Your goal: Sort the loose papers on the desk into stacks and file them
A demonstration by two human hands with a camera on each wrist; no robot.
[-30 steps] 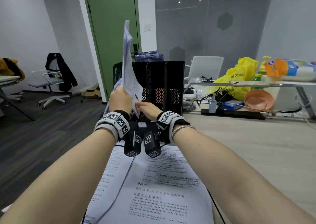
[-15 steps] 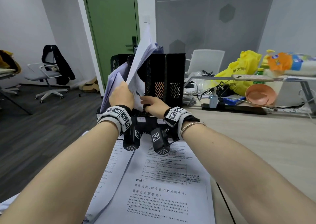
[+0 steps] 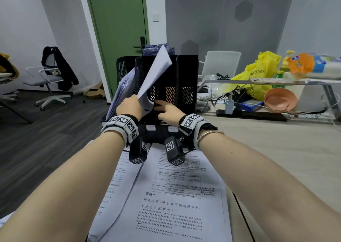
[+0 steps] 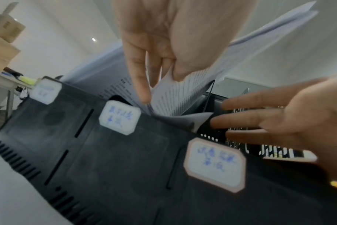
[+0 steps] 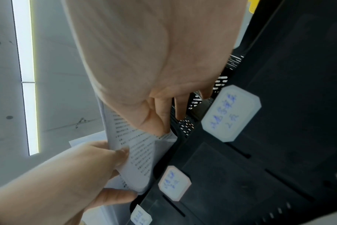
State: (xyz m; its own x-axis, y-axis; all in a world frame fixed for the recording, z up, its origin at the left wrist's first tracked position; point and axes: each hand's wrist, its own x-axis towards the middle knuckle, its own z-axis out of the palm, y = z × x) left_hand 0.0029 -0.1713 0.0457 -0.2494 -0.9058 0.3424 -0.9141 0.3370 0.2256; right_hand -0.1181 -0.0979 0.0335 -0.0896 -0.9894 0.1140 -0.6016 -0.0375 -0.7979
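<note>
Pinching a sheaf of printed papers (image 3: 156, 72) near its lower end, the left hand (image 3: 129, 106) has its thumb on one face and its curled fingers (image 4: 140, 82) on the other, as the left wrist view shows. The sheaf's bottom edge sits in a slot of the black mesh file organizer (image 3: 177, 86), and its top leans away to the right, above the organizer's rim. Beside it the right hand (image 3: 168, 110) reaches into the organizer with its fingers (image 4: 246, 102) straight and slightly spread; the index finger lies against the bottom of the sheaf in the right wrist view, and the others extend toward the perforated wall. White handwritten labels (image 4: 119, 117) are stuck along the organizer's low front lip, one for each slot; their writing is too blurred to read. Another bundle of sheets (image 3: 122, 88) leans in the leftmost slot. Nearer the person, by the desk's (image 3: 276, 149) front edge, two overlapping stacks of printed pages (image 3: 175, 201) lie flat under the forearms. Toward the desk's far right edge are a pink bowl (image 3: 280, 99) and a yellow plastic bag (image 3: 262, 72).
</note>
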